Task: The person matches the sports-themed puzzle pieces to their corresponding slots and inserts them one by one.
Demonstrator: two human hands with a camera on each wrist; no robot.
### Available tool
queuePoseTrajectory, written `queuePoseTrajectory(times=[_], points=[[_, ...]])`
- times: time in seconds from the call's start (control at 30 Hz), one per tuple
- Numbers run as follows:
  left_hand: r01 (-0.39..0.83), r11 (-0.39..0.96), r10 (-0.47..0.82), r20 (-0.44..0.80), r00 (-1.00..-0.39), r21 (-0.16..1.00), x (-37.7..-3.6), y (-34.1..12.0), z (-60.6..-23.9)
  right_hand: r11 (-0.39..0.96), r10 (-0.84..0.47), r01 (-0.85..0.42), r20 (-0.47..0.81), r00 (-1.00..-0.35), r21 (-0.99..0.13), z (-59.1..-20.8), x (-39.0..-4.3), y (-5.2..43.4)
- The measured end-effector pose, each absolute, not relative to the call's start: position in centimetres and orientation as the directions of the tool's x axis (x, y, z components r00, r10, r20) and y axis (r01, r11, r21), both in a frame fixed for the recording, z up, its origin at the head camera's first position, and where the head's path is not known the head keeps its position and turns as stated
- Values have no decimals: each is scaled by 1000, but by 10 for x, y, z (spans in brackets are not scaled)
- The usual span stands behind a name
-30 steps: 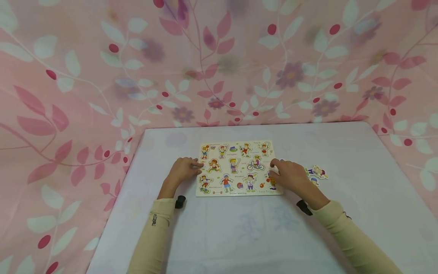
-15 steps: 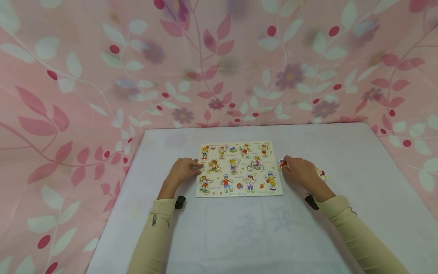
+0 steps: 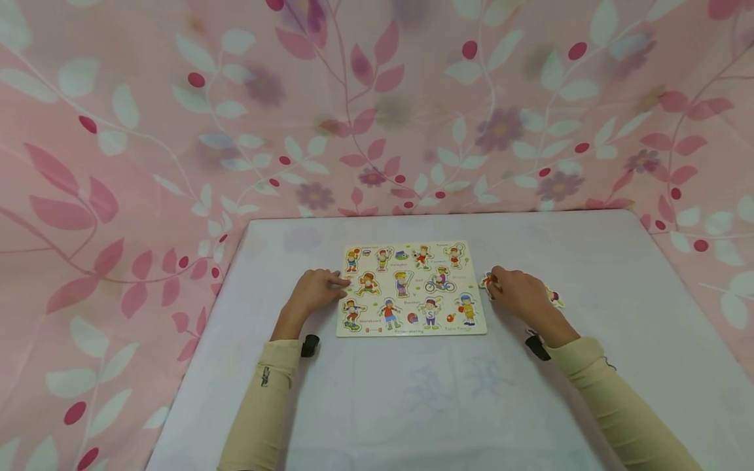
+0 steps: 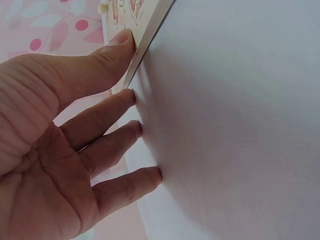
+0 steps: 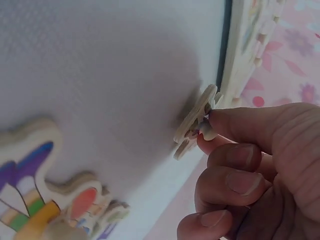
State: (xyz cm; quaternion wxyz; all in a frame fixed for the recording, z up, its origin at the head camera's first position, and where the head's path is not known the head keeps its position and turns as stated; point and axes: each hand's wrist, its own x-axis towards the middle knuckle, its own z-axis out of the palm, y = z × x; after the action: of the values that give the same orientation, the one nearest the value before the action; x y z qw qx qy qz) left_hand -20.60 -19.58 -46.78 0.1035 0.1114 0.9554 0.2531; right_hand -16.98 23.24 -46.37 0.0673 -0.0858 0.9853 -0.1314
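Pink floral cloth hangs behind a white table, and a board of sport figures lies flat near the table's middle. The left hand rests at the board's left edge; the wrist view shows its fingers straight, tips on the table and the thumb against the board's edge. The right hand is just off the board's right edge and pinches a small wooden piece by its peg between thumb and forefinger, the other fingers curled; the piece tilts just above the table. Two more pieces lie on the table toward its right edge, partly hidden behind the hand in the head view.

To handle the piece well, I judge the pinch should stay on the peg, the piece be turned flat, and the left hand keep the board from sliding.

The board's recesses mostly appear filled with figures; which ones stand bare I cannot tell.
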Motion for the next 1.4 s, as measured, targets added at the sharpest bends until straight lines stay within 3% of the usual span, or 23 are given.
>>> queuePoseTrajectory(times=[0.6, 1.4], points=[[162, 855, 265, -148, -953, 493, -206, -196, -464, 923, -223, -202, -29, -974, -328, -439, -154, 207], [155, 855, 260, -151, -954, 495, -208, -195, -468, 871, -398, -354, -66, -915, -341, -448, -153, 116]])
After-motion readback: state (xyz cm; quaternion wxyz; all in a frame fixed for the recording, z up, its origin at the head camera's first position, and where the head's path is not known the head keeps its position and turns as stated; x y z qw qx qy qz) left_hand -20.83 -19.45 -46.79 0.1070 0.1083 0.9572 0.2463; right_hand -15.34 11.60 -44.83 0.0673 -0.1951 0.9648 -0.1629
